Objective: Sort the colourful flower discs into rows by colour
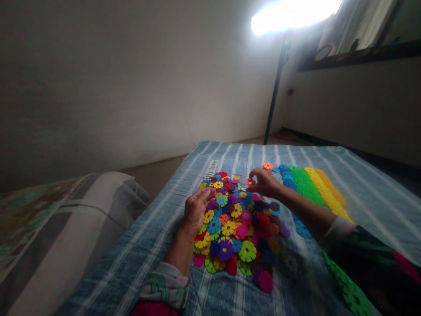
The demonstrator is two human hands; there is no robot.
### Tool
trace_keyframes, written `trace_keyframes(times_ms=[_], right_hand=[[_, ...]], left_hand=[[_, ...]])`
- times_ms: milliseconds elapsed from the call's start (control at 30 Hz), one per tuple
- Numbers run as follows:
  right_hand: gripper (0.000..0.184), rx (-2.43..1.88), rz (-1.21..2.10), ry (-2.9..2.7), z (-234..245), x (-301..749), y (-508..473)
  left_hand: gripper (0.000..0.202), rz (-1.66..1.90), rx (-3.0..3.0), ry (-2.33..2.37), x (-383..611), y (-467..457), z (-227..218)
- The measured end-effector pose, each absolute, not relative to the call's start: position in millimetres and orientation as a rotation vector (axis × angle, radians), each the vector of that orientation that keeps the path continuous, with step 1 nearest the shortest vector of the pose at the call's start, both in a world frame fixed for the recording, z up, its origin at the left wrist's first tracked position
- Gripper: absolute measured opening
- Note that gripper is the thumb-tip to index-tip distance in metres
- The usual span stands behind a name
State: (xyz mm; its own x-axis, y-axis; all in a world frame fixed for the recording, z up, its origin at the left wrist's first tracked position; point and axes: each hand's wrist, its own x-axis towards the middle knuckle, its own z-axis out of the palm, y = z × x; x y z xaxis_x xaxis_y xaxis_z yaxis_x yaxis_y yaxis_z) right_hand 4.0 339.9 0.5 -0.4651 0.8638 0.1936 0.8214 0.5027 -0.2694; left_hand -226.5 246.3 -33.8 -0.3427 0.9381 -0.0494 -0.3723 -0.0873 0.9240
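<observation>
A pile of notched, flower-shaped plastic discs (228,228) in many colours lies in the middle of the striped cloth. At its left edge rests my left hand (196,208), fingers stretched over the discs with nothing visible in them. My right hand (265,183) is over the far right side of the pile, thumb and finger closed on an orange-red interlocking disc (249,181). Past this hand, a loose orange disc (267,166) lies beside a small blue one (275,170).
Rows of discs sorted by colour lie to the right: blue (285,173), green (304,184), yellow (325,191) and orange-yellow (333,188). More green discs (350,287) sit under my right sleeve. A lit lamp on a stand (275,94) is behind the bed, and a draped bundle (95,210) is at left.
</observation>
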Motion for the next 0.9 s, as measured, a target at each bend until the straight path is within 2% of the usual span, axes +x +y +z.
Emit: trace_keyframes(times_ms=[133, 267, 900], right_hand=[[0.030, -1.677, 0.123, -2.248, 1, 45, 393], [0.037, -1.797, 0.120, -2.163, -8, 66, 426], [0.051, -1.851, 0.141, -2.219, -27, 64, 459]], left_hand=[[0.028, 1.639, 0.742, 1.134, -227, 247, -36], [0.027, 1.639, 0.725, 1.144, -227, 246, -36], [0.025, 1.636, 0.730, 1.154, -225, 245, -34]])
